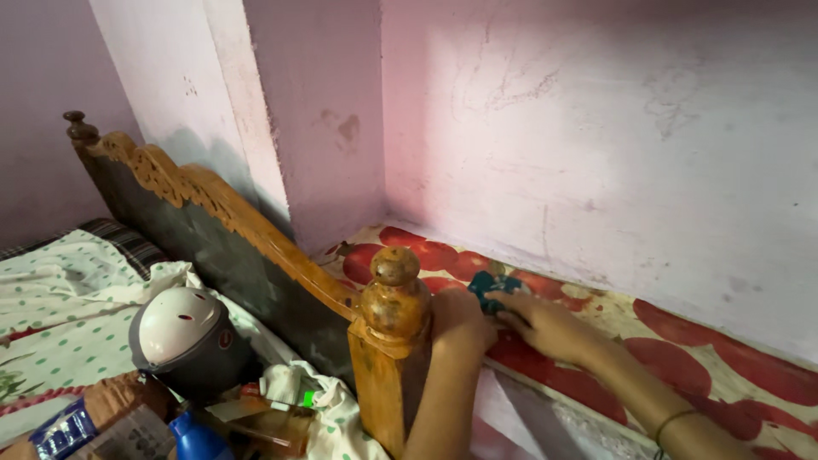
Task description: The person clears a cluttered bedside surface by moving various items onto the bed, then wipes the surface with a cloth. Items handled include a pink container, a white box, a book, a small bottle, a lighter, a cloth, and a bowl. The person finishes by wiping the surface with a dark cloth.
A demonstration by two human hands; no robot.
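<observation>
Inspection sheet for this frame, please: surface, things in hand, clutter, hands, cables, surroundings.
Surface: mattress in a red floral cover, against the wall.
Things in hand: small teal cloth on the mattress near the corner, under the right hand's fingertips.
Clutter: white helmet, blue bottle, spotted bedding, packages at lower left.
Hands: right hand flat on the mattress, touching the cloth; left hand behind the wooden bedpost, fingers hidden.
Cables: nothing seen.
Surroundings: pink walls, carved wooden bed rail.
</observation>
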